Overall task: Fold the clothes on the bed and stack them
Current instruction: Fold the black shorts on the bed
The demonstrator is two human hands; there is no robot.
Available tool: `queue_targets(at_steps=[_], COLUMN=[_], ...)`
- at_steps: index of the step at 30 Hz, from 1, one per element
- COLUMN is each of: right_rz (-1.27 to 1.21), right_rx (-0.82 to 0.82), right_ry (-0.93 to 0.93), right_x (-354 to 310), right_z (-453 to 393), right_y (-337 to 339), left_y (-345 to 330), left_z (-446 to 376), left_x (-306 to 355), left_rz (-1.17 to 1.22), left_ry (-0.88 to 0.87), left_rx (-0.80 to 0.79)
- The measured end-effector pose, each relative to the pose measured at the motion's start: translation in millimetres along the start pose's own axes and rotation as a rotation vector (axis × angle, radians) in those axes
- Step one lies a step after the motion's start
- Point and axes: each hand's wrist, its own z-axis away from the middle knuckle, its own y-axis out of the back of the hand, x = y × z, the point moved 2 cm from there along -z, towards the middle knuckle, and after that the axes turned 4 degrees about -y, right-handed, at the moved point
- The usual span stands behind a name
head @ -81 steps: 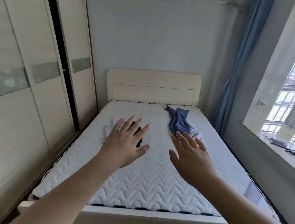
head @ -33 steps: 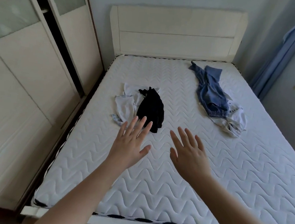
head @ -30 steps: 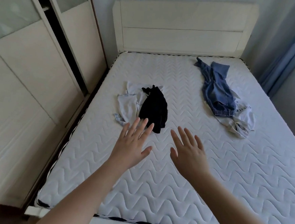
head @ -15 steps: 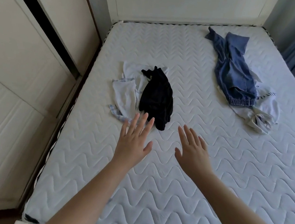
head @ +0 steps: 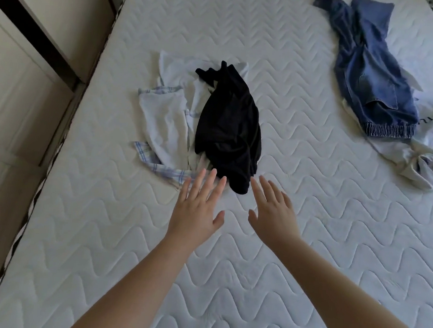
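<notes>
A crumpled black garment (head: 228, 128) lies on the white quilted mattress (head: 309, 223), partly on top of a pale shirt with blue checked trim (head: 164, 123). At the upper right, blue denim trousers (head: 367, 72) lie over a white garment (head: 423, 159). My left hand (head: 199, 209) hovers with straight spread fingers just short of the black garment's near end and the checked hem. My right hand (head: 273, 215) is beside it, fingers straight, fingertips close to the black garment. Neither hand holds anything.
A cream wardrobe (head: 23, 71) with a dark gap between its doors runs along the mattress's left side. The mattress's left edge has a dark patterned border (head: 17, 241). Bare quilted surface fills the near half of the bed.
The view has dropped and closed in on the bed. Both hands have reached forward until their fingertips are nearly at the black garment. The clothes have not moved.
</notes>
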Motion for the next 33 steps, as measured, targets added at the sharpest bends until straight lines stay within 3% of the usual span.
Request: queue_targets(at_steps=[12, 17, 26, 33], right_rz=[0.165, -0.030, -0.277, -0.365], right_rx=[-0.092, -0.099, -0.009, 0.026], right_ry=[0.028, -0.070, 0.008, 0.173], right_x=[7.2, 6.6, 12.4, 1.2], right_z=[-102.2, -130.4, -93.3, -18.8], right_y=[-111.1, -125.9, -81.0, -3.3], left_y=[-108.5, -128.5, -119.4, -59.5], left_z=[-41.5, -39.5, -28.5, -13.6], left_x=[-50.5, -47.4, -39.5, 11.8], left_rz=[-0.017, 0.003, 0.069, 0.289], left_ry=[0.006, -0.008, 0.026, -0.043], left_rx=[-0.066, -0.081, -0.129, -0.002])
